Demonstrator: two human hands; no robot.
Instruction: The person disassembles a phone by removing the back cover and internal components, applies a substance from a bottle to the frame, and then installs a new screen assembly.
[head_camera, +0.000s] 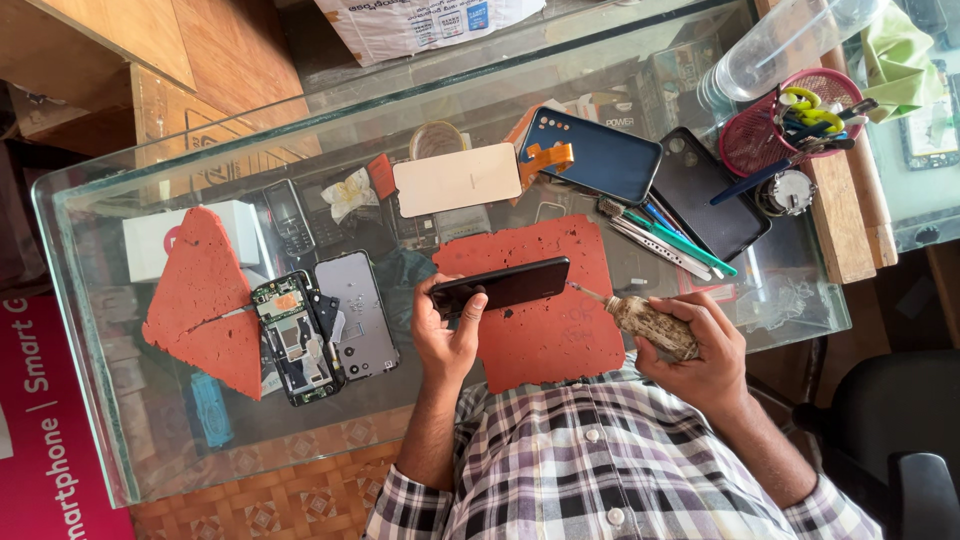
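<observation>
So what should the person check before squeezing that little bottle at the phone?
1. Phone held firmly: ok. The left hand grips the black phone at its left end, edge up.
2. Bottle in hand: ok. The right hand wraps the small grimy bottle.
3. Nozzle aimed at the phone's edge: ok. The thin tip points at the phone's right end; whether it touches, cannot tell.
4. Mat underneath for drips: ok. The red mat lies under the phone.
5. Other parts out of the way: ok. The opened phone and grey back cover lie apart, off to the side.
6. Liquid left in the bottle: cannot tell.
</observation>
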